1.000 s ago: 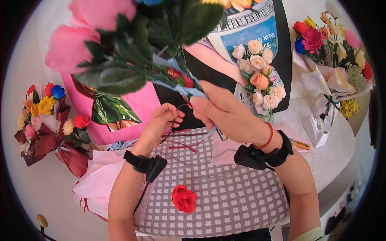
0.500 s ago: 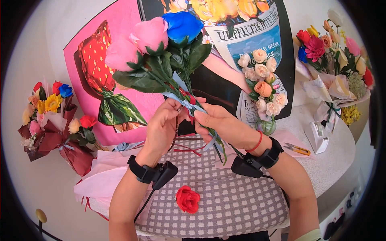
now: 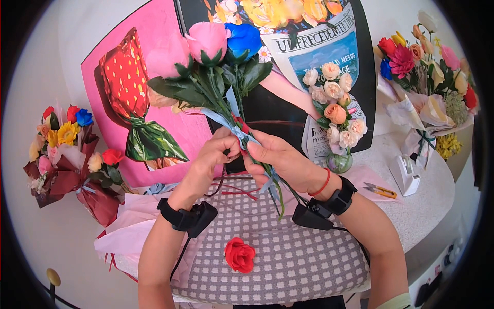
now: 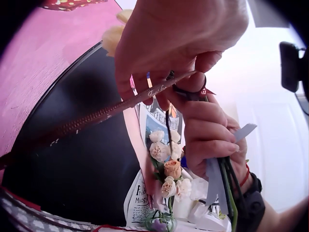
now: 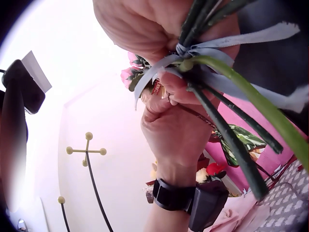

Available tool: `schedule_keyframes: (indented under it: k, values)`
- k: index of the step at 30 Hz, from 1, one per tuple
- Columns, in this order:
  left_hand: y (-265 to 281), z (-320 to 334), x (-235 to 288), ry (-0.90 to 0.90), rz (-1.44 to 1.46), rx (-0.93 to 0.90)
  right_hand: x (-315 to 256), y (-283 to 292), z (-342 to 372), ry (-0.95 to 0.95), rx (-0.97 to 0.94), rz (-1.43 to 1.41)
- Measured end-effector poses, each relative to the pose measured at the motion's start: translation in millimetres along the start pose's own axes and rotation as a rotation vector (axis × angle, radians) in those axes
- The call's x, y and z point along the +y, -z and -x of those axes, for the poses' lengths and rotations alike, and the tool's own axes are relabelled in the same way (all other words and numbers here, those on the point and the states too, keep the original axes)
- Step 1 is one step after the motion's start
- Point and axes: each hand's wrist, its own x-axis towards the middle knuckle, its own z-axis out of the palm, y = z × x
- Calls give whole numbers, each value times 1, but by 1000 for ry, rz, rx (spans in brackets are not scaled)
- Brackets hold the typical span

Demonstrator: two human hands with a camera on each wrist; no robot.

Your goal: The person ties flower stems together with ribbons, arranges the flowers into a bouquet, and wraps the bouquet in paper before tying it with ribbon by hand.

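In front of my chest, my right hand [image 3: 285, 158] grips the stems [image 5: 241, 145] of an artificial rose bouquet. It has pink roses [image 3: 207, 42] and a blue rose [image 3: 242, 41] above dark green leaves. Pale blue ribbon [image 3: 222, 120] is tied around the stems, its loose ends trailing below the right hand in the right wrist view. Beside the bindings, my left hand [image 3: 212, 154] pinches a narrow dark red printed ribbon [image 4: 104, 112], which stretches away to the lower left in the left wrist view. A red band is wrapped on the stems between both hands.
A loose red rose head [image 3: 240, 255] lies on the grey checked cloth [image 3: 288, 268]. Orange-handled snips [image 3: 381, 190] and a white tape dispenser [image 3: 405, 175] are to the right. Wrapped bouquets [image 3: 98, 201] stand left and right; a glass vase [image 3: 339, 162] holds peach flowers. Pink paper [image 3: 128, 232] lies left.
The bouquet has come down and away from the camera, so its blooms now show whole. My left hand has moved up against the stems beside the right hand.
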Motion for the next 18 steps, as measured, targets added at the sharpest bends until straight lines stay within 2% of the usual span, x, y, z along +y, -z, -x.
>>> schedule_keyframes:
  k: [6, 9, 10, 12, 16, 18]
  values:
    - [7, 0, -4, 64, 171, -11, 1, -6, -2, 81, 83, -35]
    - [3, 3, -1, 147, 471, 75, 4, -4, -3, 124, 127, 20]
    - [2, 3, 0, 147, 471, 76, 5, -3, -3, 123, 140, 59]
    - [-3, 3, 7, 180, 459, 229, 7, -4, -3, 126, 130, 102]
    - [2, 7, 14, 275, 566, 201, 10, -10, -1, 199, 202, 302]
    - [4, 6, 5, 154, 391, 47, 12, -10, -2, 270, 232, 468]
